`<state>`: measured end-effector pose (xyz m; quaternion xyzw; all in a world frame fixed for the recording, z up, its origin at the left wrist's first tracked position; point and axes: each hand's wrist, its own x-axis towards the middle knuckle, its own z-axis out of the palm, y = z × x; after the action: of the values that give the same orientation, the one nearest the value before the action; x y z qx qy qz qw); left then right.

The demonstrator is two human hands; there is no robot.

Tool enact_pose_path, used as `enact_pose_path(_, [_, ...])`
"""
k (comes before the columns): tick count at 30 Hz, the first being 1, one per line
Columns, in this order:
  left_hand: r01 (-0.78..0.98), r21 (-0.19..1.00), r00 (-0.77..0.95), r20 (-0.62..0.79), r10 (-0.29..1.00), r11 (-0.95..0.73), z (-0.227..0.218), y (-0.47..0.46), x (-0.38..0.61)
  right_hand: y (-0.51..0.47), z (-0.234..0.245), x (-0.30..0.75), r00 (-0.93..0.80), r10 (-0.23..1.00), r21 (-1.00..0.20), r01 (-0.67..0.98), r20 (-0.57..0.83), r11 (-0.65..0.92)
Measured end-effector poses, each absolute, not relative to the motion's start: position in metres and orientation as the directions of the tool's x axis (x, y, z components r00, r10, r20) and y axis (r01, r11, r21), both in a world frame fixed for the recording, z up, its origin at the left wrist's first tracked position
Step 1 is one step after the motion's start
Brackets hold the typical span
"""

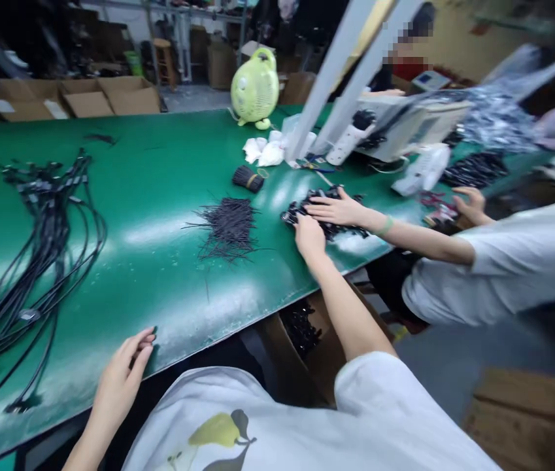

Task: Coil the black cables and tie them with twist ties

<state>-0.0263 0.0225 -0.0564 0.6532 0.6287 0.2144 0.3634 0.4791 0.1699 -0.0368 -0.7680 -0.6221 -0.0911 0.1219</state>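
Glossy green, a workshop table runs beneath a worker's left hand, thumb and fingers parted near its edge. Beyond, the right hand, its grip impossible to tell, touches a jumbled heap of shiny black parts on the tabletop, a co-worker's hand spread across it.

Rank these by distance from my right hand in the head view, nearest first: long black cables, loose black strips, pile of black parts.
From the right hand:
1. Pile of black parts: right at its fingertips.
2. Loose black strips: to its left, mid-table.
3. Long black cables: well beyond the strips, at the picture's left.
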Motion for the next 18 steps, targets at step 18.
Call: enact_pose_path(18, [0.968, 0.210, -0.177, 0.200, 0.964, 0.134, -0.018, 0.095, -0.170, 0.154, -0.017, 0.301, -0.313, 0.877, -0.350, 0.827, 0.365, 0.440])
